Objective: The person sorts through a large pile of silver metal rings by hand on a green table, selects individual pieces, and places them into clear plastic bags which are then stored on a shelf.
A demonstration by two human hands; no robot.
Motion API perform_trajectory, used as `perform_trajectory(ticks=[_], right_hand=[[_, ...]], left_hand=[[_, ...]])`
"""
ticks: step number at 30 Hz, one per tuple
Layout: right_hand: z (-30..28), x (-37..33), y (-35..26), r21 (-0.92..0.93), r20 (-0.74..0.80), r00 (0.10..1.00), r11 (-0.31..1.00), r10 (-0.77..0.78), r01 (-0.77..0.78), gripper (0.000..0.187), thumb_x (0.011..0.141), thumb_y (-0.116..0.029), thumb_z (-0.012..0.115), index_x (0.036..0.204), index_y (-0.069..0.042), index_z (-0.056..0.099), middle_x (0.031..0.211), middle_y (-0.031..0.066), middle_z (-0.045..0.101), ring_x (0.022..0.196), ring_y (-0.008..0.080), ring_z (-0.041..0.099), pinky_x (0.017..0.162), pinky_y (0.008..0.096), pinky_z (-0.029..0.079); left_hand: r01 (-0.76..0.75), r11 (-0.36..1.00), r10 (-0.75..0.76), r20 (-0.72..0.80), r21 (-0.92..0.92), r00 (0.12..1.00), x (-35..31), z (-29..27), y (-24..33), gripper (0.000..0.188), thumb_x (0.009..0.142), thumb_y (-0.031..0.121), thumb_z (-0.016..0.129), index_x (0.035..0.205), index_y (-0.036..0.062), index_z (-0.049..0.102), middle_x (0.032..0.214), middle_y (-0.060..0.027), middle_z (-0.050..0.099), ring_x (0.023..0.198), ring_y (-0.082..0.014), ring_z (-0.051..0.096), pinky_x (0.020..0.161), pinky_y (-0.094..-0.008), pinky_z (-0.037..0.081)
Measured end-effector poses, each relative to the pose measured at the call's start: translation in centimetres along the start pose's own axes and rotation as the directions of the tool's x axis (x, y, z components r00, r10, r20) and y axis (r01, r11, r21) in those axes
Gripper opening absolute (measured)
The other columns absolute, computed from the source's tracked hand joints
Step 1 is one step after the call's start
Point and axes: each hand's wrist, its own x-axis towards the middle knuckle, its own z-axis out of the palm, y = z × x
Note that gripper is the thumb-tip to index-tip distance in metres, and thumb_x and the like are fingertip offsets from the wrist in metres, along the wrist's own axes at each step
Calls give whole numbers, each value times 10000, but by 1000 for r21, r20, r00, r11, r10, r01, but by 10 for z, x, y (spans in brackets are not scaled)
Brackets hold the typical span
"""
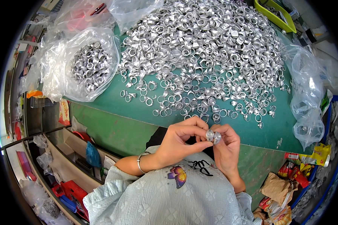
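My left hand (182, 140) and my right hand (227, 144) meet in front of my chest, just off the table's near edge. Two silver-coloured metal rings (213, 136) are pinched side by side between the fingertips. The left thumb and forefinger grip one, and the right fingers close on the other; whether the two touch is too small to tell. Beyond the hands, a big heap of similar rings (199, 41) covers the green table (112, 108), thinning to loose single rings toward me.
At the left, a clear plastic bag (112, 69) lies open with more rings inside. Another clear bag (307, 97) hangs along the right edge. A yellow-green tray (277, 17) stands at the far right. Shelving (69, 150) is at my left; food packets (292, 172) lie at the right.
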Motion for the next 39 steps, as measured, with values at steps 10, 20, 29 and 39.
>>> perform_trajectory(ticks=[10, 20, 29, 39], right_hand=[[6, 1, 0, -291, -14, 972, 931, -233, 220, 99, 817, 16, 588, 912, 34, 565, 839, 91, 588, 755, 140, 541, 664, 256, 424], [13, 10, -17, -679, 208, 780, 487, -590, 549, 261, 630, 147, 625, 859, 21, 627, 742, 101, 608, 653, 205, 539, 567, 277, 423], [15, 13, -16, -709, 230, 777, 446, -587, 547, 253, 613, 149, 632, 826, 13, 647, 716, 95, 607, 641, 208, 537, 560, 281, 425], [31, 22, -5, -803, 238, 869, 416, -433, 427, 220, 631, 126, 628, 829, 30, 636, 731, 120, 603, 654, 236, 548, 578, 299, 433]], left_hand=[[-267, 908, 264, 54, 324, 963, 1, 2, 2, 234, 675, -42, 713, 901, 4, 668, 852, -64, 560, 743, -144, 534, 630, -240, 447], [-639, 620, 597, 255, 454, 761, 10, -8, -7, 244, 610, -76, 703, 831, -21, 616, 838, -108, 545, 716, -236, 546, 623, -317, 453], [-666, 586, 611, 287, 463, 737, 8, -15, -8, 227, 616, -82, 695, 814, -26, 601, 840, -108, 540, 727, -238, 547, 621, -315, 453], [-533, 709, 511, 185, 462, 839, -5, -37, -14, 193, 702, -38, 687, 875, -10, 606, 881, -82, 544, 734, -189, 527, 629, -293, 441]])
